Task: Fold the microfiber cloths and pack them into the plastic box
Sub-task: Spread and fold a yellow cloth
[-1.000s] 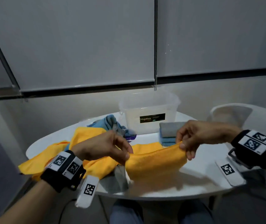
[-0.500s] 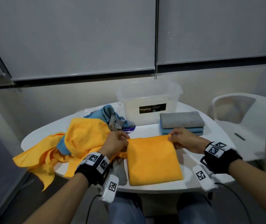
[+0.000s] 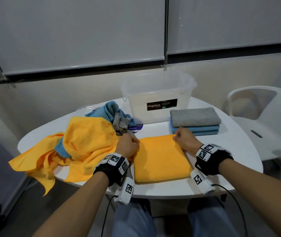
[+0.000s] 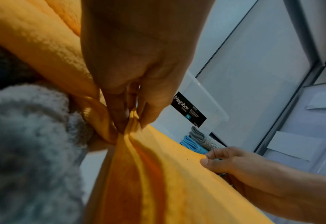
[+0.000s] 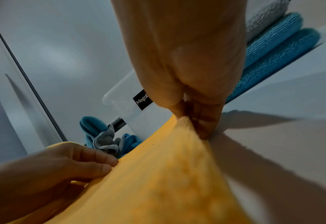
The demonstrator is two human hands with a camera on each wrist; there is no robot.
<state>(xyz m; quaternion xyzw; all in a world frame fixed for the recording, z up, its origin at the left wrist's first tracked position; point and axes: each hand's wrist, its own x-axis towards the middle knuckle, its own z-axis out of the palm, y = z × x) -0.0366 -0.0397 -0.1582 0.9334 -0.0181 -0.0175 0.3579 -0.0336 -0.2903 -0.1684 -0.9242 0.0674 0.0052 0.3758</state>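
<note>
A person sits at a white table (image 3: 230,151) with a folded orange cloth (image 3: 160,159) lying flat on it, straight in front of them. The left hand (image 3: 127,146) is at the far left corner of this cloth, and the left wrist view shows its fingertips (image 4: 148,119) and thumb pinching a gathered bit of the orange fabric. The right hand (image 3: 185,139) is at the far right corner of the same cloth; the right wrist view shows its thumb and fingers (image 5: 206,121) pressed together on the corner, nipping it against the table. Both wrists wear black bands with square black-and-white markers.

Everything else is placed from the orange cloth. Beyond it, at the back of the table, stands the clear plastic box (image 3: 158,93), open on top, with a black label reading "Megabox" on its near wall. No cloth shows inside it. Beyond the cloth's right corner, just past the right hand, sits a neat stack of folded cloths (image 3: 195,123): a grey one on top of blue ones. To the left of the orange cloth lies a loose heap of unfolded orange cloths (image 3: 85,142), partly hanging over the table edge, with a bit of blue showing among them. Behind that heap, next to the box, is a crumpled bundle of blue and grey cloths (image 3: 115,115). Off to the right of the table stands a white chair (image 3: 264,113)
</note>
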